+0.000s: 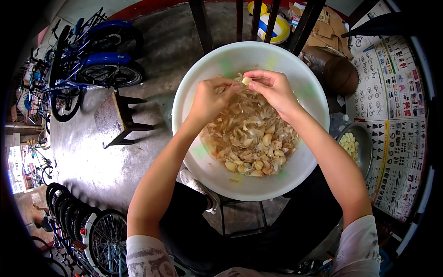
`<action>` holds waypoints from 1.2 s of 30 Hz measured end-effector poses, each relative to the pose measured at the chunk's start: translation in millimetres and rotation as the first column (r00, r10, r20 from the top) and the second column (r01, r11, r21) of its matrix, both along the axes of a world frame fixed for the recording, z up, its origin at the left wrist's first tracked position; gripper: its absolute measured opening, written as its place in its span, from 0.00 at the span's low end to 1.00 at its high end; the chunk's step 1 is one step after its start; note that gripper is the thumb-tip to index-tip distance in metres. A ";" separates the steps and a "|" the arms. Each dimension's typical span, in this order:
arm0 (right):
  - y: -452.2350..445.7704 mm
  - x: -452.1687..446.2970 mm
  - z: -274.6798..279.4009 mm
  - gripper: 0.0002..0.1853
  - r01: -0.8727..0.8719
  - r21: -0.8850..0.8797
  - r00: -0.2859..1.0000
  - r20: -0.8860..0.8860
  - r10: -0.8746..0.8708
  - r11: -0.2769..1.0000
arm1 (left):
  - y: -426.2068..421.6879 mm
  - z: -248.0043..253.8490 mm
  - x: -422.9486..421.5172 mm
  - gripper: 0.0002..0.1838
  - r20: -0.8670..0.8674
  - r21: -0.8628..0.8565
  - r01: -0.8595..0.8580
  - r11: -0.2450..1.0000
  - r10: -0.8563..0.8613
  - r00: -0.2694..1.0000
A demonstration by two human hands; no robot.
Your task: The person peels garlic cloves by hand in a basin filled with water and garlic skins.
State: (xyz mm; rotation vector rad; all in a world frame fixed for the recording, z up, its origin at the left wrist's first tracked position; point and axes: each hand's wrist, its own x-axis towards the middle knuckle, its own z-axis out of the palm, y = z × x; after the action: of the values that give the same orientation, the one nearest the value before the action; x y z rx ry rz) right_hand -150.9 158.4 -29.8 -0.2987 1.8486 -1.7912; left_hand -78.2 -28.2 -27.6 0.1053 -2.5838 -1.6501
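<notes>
My right hand [276, 94] pinches a pale garlic clove [247, 81] between thumb and fingertips, over the far half of a white plastic basin [318, 113]. Close beside it on the left, my left hand [211, 100] has its thumb and fingers pinched together near the clove. What lies between those left fingers is too small to make out. Below both hands, the basin holds water with many unpeeled garlic cloves [258, 165] and loose papery skins [240, 134]. To the right stands a metal bowl [367, 138] with peeled cloves [349, 145].
A small wooden stool [110, 117] stands left of the basin. Bicycles [104, 60] line the left side, with tyres [69, 210] lower down. Dark bars [240, 21], a volleyball [277, 28] and cardboard [325, 30] are beyond the basin. Printed sheets [397, 138] lie at right.
</notes>
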 end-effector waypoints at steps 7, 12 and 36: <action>-2.1 2.4 7.4 0.12 -0.013 0.062 0.999 -0.051 0.016 0.998 | 2.8 1.6 0.9 0.14 0.086 0.113 -0.030 0.993 0.020 0.996; -2.6 2.5 1.1 0.10 -0.020 0.043 0.986 -0.166 0.027 0.999 | -0.7 -8.8 0.2 0.13 0.107 0.120 -0.059 0.991 0.047 0.993; 11.2 -2.9 10.5 0.08 -0.093 0.327 0.982 -0.127 0.141 0.940 | -6.2 -19.2 0.3 0.08 -0.136 -0.163 -0.091 0.982 0.069 0.988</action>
State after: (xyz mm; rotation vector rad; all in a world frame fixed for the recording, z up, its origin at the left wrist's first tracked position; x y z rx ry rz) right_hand -153.8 169.6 -19.3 -0.4177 2.1407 -1.3926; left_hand -78.0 -34.4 -46.8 0.0874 -2.5714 -1.3574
